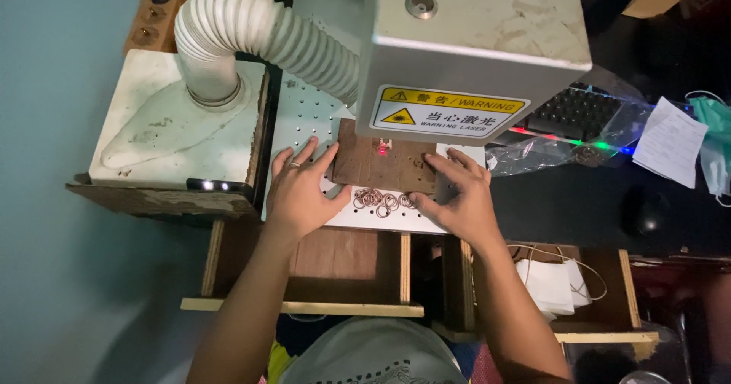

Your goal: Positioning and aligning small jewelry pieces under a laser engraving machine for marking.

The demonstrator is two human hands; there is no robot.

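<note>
A brown wooden board lies on the white perforated work plate under a grey machine head. A small red light spot glows on the board beside a tiny pale piece. My left hand rests flat at the board's left edge, fingers spread, a ring on one finger. At the board's right edge my right hand presses with fingers apart. Several small copper-coloured rings lie in a loose heap on the plate between both hands, just in front of the board.
A white ribbed hose runs from the machine to a pale housing at left. A plastic-covered keyboard, a paper sheet and a dark mouse sit at right. Wooden frames stand below the plate.
</note>
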